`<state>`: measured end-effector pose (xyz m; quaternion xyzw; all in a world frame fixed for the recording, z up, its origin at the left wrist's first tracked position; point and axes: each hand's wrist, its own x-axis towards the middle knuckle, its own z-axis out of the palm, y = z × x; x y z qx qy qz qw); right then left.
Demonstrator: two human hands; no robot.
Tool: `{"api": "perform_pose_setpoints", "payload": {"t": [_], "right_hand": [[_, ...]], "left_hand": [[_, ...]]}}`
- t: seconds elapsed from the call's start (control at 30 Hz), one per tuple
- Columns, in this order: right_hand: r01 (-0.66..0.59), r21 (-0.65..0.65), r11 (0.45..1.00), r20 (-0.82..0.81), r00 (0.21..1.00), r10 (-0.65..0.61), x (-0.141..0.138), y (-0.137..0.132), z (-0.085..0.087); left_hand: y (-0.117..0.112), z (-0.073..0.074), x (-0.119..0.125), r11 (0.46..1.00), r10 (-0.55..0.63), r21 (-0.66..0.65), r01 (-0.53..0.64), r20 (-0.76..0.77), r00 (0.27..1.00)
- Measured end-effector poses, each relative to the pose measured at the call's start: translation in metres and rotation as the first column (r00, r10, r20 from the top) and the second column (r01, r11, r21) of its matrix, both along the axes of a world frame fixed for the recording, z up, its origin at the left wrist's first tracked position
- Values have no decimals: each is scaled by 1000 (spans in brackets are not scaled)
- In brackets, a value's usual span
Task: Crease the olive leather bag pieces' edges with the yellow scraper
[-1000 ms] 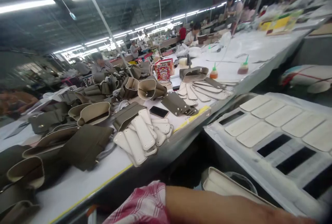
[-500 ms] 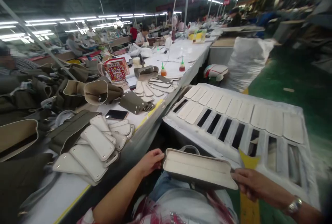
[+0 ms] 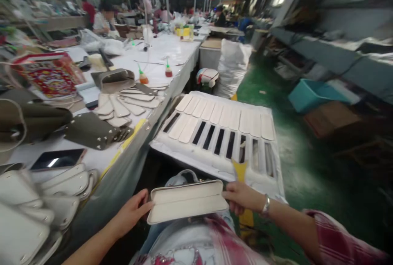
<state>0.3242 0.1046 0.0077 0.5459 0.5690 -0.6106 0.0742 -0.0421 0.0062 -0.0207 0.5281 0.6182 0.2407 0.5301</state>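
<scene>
Over my lap I hold an open handbag [image 3: 188,203] with a cream lining and a small loop handle on its far side. Its mouth faces up toward me, so the outside is mostly hidden. My left hand [image 3: 135,211] pinches the left end of the rim, and my right hand [image 3: 244,198] grips the right end. Just beyond the bag is a white-covered rack [image 3: 202,154] with dark slots and rows of cream panels [image 3: 231,116] lying on it. White studded flaps [image 3: 66,183] are piled on the table to my left.
The long white table [image 3: 119,58] bears a phone [image 3: 58,159], a dark olive bag piece [image 3: 90,130], a red patterned bag [image 3: 50,75] and two small glue-like bottles [image 3: 143,77]. A silver sack [image 3: 235,66] stands behind the rack. To the right are a teal bin [image 3: 316,95] and green floor.
My view has swung to the right, so the table shifts left. The bag is tilted more toward me, showing more lining; both hands keep their hold on its ends.
</scene>
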Motion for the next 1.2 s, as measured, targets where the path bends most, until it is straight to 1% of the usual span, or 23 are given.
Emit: {"api": "perform_pose_setpoints", "payload": {"t": [0.07, 0.1, 0.13, 0.17, 0.2, 0.23, 0.27, 0.3, 0.33, 0.37, 0.43, 0.47, 0.5, 0.57, 0.63, 0.7, 0.77, 0.87, 0.93, 1.0, 1.07, 1.13, 1.2], "right_hand": [[-6, 25, 1000, 0, 1000, 6, 6, 0, -2], [-22, 65, 998, -6, 1000, 22, 9, 1, -2], [-34, 141, 989, -19, 999, 37, 12, 2, -2], [-37, 243, 969, -40, 998, 48, 13, 3, -1], [-21, 361, 932, -72, 996, 50, 13, 4, 0], [5, 471, 882, -113, 992, 55, 12, 4, 1], [23, 560, 828, -147, 987, 72, 10, 5, 3], [16, 629, 777, -161, 981, 110, 6, 6, 5], [-29, 690, 723, -140, 975, 173, 3, 6, 6], [-101, 742, 663, -90, 964, 248, -1, 6, 8], [-256, 805, 535, 47, 927, 373, -6, 6, 10], [-310, 816, 488, 102, 908, 406, -7, 6, 10], [-341, 818, 463, 134, 896, 424, -8, 6, 10], [-361, 818, 448, 150, 886, 439, -7, 6, 9], [-374, 817, 439, 155, 876, 457, -5, 6, 8], [-379, 814, 439, 150, 869, 471, -4, 6, 6], [-384, 815, 434, 149, 863, 482, -2, 6, 3], [-415, 822, 390, 184, 842, 508, -1, 3, 2], [-461, 815, 352, 243, 822, 515, -1, 0, 4], [-519, 787, 333, 316, 803, 505, -3, -1, 9], [-566, 750, 342, 370, 788, 492, -6, 2, 14], [-592, 703, 393, 380, 780, 497, -12, 9, 18], [-607, 654, 451, 349, 771, 533, -18, 18, 19]], "left_hand": [[8, 4, -7, 993, -108, -44, 107, -16, 994], [13, 9, -9, 985, -165, -52, 164, -17, 986], [19, 17, -9, 977, -211, -41, 210, -24, 977], [26, 25, -7, 971, -238, -9, 238, -39, 970], [33, 35, 0, 966, -251, 42, 253, -56, 966], [41, 43, 11, 958, -260, 101, 267, -75, 963], [49, 50, 25, 944, -275, 159, 288, -99, 956], [57, 55, 42, 919, -319, 204, 339, -125, 940], [64, 58, 62, 883, -384, 228, 410, -151, 911], [70, 58, 81, 847, -447, 235, 477, -173, 878], [80, 55, 114, 765, -554, 262, 589, -199, 808], [83, 53, 127, 732, -586, 279, 621, -206, 784], [86, 50, 135, 708, -606, 297, 641, -211, 767], [87, 47, 142, 682, -620, 320, 658, -224, 752], [86, 46, 142, 666, -620, 323, 672, -262, 740], [84, 44, 140, 640, -614, 311, 703, -343, 711], [80, 41, 140, 601, -609, 286, 746, -441, 659], [71, 30, 144, 520, -585, 258, 814, -587, 560], [65, 24, 147, 447, -537, 260, 856, -687, 489], [60, 21, 149, 375, -479, 254, 891, -770, 421], [56, 21, 150, 329, -436, 241, 913, -819, 373], [55, 23, 153, 309, -406, 235, 922, -844, 351], [56, 23, 156, 300, -391, 239, 924, -852, 347]]}}
